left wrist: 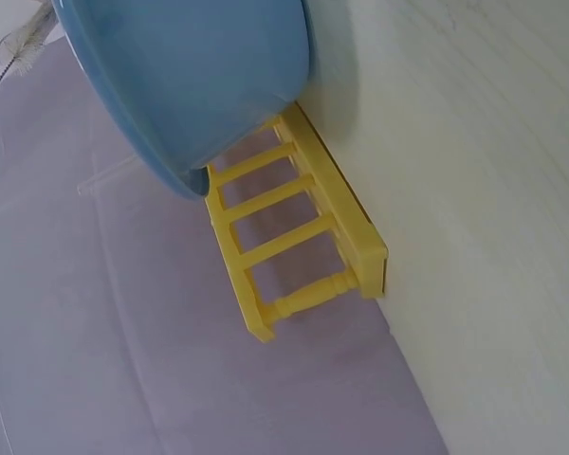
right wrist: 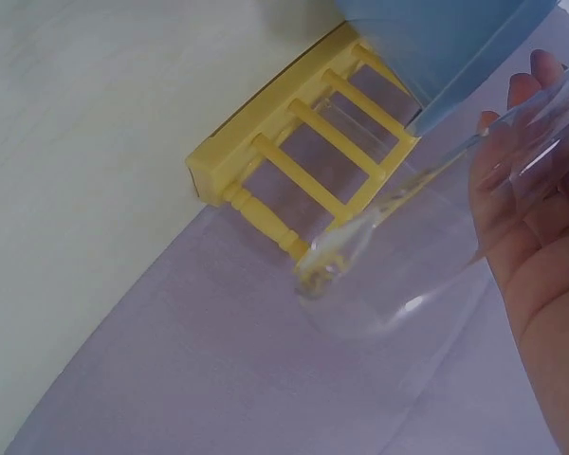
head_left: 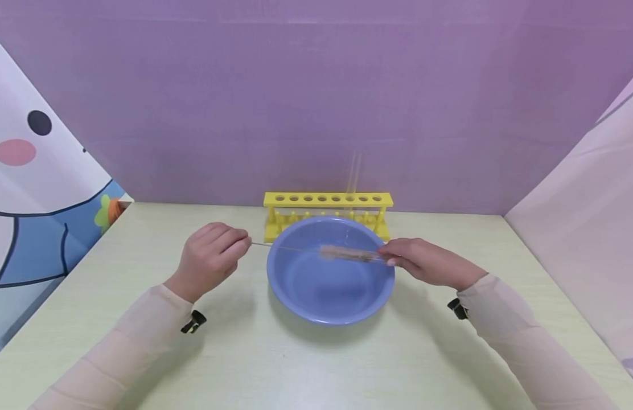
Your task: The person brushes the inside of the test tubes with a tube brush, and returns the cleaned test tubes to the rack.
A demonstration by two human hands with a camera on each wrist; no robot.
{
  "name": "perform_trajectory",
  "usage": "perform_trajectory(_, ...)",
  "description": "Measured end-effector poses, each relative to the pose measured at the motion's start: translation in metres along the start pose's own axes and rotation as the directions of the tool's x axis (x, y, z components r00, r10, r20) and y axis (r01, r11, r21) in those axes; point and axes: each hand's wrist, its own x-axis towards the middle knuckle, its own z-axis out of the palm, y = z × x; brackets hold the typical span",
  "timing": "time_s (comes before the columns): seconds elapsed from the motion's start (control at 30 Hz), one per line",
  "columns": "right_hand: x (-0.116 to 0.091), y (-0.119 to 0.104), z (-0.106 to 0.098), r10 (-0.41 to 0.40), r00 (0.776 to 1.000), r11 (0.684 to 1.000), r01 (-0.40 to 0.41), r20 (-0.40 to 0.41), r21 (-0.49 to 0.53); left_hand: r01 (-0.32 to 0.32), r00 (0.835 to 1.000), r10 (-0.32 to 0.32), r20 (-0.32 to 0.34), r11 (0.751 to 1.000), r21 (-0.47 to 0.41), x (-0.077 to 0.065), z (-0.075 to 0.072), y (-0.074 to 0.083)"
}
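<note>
My left hand [head_left: 211, 259] grips the thin wire handle of a test tube brush [head_left: 342, 253], whose pale bristles lie over the bowl. In the left wrist view the brush's bristles [left wrist: 24, 43] show at the top left corner. A clear glass test tube [right wrist: 379, 265] is held in the fingers of my right hand [head_left: 424, 262], its rounded end pointing away from the bowl. Tube and brush line up nearly level, the bristles at the tube's left end. Below them stands a blue plastic bowl [head_left: 329, 310].
Behind the bowl is a yellow test tube rack [head_left: 321, 199], partly covered by the bowl's rim. One clear test tube [head_left: 354, 173] stands upright in it, toward the right. A purple backdrop [head_left: 296, 102] rises behind the pale table [head_left: 316, 370].
</note>
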Motion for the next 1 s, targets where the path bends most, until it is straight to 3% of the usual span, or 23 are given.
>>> perform_trajectory(0.4,0.0009,0.0033,-0.0012,0.000,1.000,1.000,0.000,-0.015,-0.003,0.015,0.999,-0.014,-0.029,1.000,0.022,-0.0022,-0.0015,-0.0049)
perform_trajectory(1.0,-0.0004,0.0069,-0.0023,0.001,0.999,1.000,-0.001,-0.038,-0.005,0.041,0.999,-0.041,0.002,0.998,0.045,-0.0034,-0.0067,-0.0090)
